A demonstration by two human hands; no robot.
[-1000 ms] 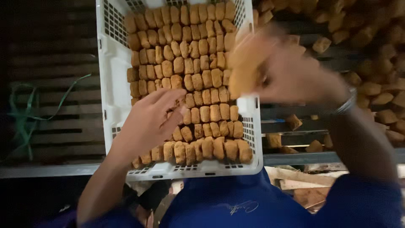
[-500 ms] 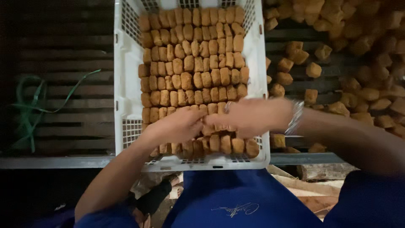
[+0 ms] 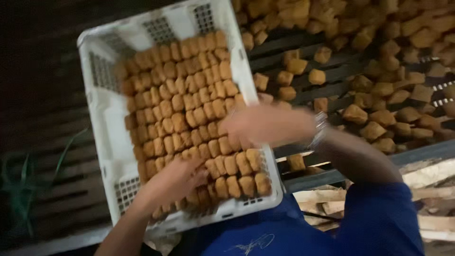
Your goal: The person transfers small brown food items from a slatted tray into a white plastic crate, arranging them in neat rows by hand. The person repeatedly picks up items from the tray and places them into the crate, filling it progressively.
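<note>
While left hand [image 3: 173, 182] presses flat on near rows, fingers spread, I watch right hand [image 3: 265, 125] (blurred; cannot tell its fingers) over golden fried blocks [image 3: 189, 114] in white crate [image 3: 106, 142]. Best: keep rows tight, light pressure.

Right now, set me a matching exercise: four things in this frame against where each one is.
Things:
1. white crate
2. left hand
3. right hand
4. loose golden-brown pieces

Places:
A. spread on the dark slatted rack right of the crate
B. over the crate's right edge, blurred
C. on the packed pieces at the crate's near end
D. left of centre, filled with rows of pieces

Pairs: 1-D, 2-C, 3-B, 4-A
</note>
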